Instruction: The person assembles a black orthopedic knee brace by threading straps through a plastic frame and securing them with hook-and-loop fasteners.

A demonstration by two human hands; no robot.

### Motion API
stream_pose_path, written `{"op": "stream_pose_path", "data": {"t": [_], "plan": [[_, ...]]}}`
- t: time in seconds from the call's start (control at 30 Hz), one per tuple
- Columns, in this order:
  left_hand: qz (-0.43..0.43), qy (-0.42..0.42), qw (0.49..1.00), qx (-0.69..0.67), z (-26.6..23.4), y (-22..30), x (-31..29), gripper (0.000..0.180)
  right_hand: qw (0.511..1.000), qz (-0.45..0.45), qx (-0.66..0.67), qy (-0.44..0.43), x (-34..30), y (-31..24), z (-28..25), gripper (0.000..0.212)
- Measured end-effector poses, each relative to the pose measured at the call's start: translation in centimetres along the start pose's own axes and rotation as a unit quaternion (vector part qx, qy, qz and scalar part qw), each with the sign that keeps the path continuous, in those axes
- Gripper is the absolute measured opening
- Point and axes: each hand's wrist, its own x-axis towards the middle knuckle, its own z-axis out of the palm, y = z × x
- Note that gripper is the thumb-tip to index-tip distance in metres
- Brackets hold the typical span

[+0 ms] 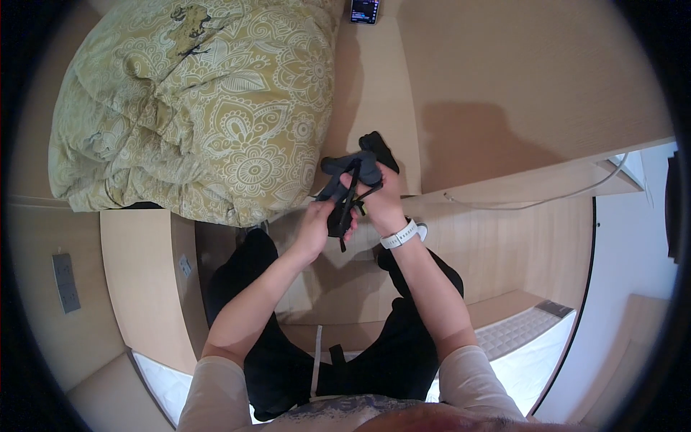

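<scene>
Both hands meet in front of me over a dark grey and black strapped item [341, 167]. It has soft-looking grey parts and thin black straps, but its exact kind is not clear. My left hand [314, 229] is closed around its lower black part. Higher up and to the right, my right hand [383, 198] grips the grey part, with black straps crossing over its fingers. A white-banded watch [399, 235] is on my right wrist. Just beyond the right hand, a black rounded object [379, 150] shows against the wooden surface; whether it joins the strapped item I cannot tell.
A bulky yellow-green patterned quilt [245, 108] lies at the far left. A phone [365, 10] with a lit screen stands at the back. At right, a thin cable [533, 209] hangs along the edge of a wooden desk [497, 79]. A wall socket [66, 283] is at left.
</scene>
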Motion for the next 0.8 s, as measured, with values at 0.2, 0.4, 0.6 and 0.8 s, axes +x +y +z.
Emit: {"op": "stream_pose_path", "data": {"t": [0.2, 0.4, 0.6, 0.8], "plan": [[-0.034, 0.033, 0.998, -0.043, -0.6, 0.4, 0.0, 0.052, 0.998, -0.007, -0.027, -0.058, 0.5, -0.3, -0.8, 0.019], [-0.035, 0.006, 0.999, -0.001, -0.4, 0.3, 0.2, 0.049, 0.998, -0.020, 0.059, 0.033, 0.6, 0.6, -0.8, 0.019], [-0.026, 0.038, 0.997, -0.063, -1.7, -1.1, 0.4, 0.055, 0.992, 0.120, 0.000, -0.047, 0.2, 0.4, 0.4, 0.019], [-0.019, 0.028, 0.994, -0.100, -1.4, -0.7, 0.5, 0.046, 0.998, 0.006, 0.045, -0.036, 0.7, -0.2, 0.0, 0.017]]}}
